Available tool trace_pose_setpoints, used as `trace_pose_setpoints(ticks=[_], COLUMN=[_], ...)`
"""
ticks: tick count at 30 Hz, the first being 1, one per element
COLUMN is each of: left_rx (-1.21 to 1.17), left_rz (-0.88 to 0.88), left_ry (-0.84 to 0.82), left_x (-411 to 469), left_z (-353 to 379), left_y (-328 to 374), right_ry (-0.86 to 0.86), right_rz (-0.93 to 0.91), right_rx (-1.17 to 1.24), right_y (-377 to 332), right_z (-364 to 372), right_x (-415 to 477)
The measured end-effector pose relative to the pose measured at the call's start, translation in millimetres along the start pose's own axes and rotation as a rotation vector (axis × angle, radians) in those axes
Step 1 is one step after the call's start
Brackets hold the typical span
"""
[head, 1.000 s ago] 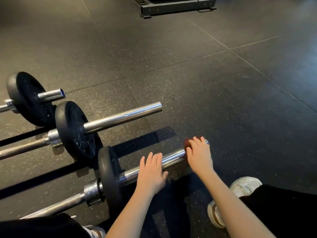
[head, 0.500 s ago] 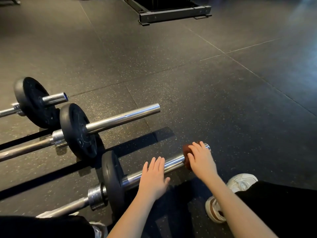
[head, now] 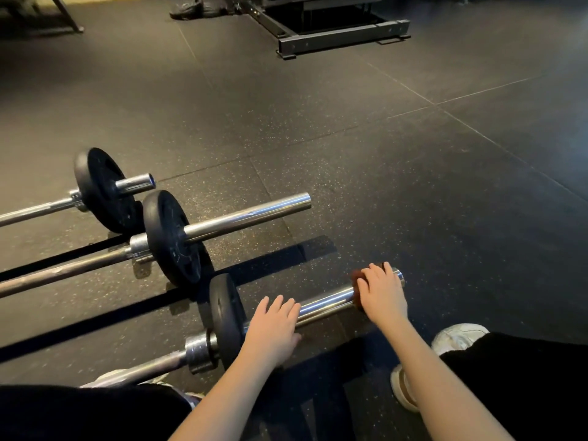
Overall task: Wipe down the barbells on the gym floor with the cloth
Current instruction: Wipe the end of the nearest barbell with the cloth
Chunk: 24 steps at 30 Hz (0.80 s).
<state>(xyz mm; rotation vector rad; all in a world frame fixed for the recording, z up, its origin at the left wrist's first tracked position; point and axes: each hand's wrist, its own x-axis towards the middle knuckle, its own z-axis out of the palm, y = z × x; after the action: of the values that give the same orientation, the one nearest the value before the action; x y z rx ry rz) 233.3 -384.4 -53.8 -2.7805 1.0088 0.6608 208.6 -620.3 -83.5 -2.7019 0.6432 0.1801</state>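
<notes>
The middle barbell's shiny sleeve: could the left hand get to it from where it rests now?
Probably yes. The left hand rests on the nearest barbell, and only bare floor lies between it and the middle barbell's sleeve. It looks like a forward stretch, though.

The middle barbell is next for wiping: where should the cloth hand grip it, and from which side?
Judging by its pose, take the middle barbell by its bare chrome sleeve, outboard of the black plate, from above. It lies level on the floor, so fingers can wrap over it.

Reddish-brown cloth [head: 359, 279], chrome barbell sleeve [head: 327, 303], black plates [head: 224, 316], speckled black floor [head: 397, 192].
</notes>
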Motion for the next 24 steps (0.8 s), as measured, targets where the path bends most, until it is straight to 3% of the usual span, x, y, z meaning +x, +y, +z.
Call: trace_pose_setpoints(ticks=[3,7,11,14,20,24], left_rx=[0.078,0.150,0.170,0.023,-0.371,-0.633], left_rz=[-0.010,0.023,-0.018,-0.114,-0.346,-0.410], left_ry=[0.053,0.131,0.296,0.486,0.696,0.716], left_x=[-12,-26,-48,-58,-57,-51], left_z=[-4,-10,-7,2,9,6], left_y=[-7,-11,-30,-41,-44,-48], right_ry=[0.035,-0.022,-0.018,0.040,-0.058,0.033], right_rz=[-0.026,-0.256,-0.162,-0.087,-0.396,-0.209], right_rx=[0.024,-0.008,0.119,0.090,0.029,0.039], right_y=[-34,-61,-43,-56,-84,-68], right_z=[19,28,17,30,42,36], right_x=[-24,-25,-12,-27,-29,-21])
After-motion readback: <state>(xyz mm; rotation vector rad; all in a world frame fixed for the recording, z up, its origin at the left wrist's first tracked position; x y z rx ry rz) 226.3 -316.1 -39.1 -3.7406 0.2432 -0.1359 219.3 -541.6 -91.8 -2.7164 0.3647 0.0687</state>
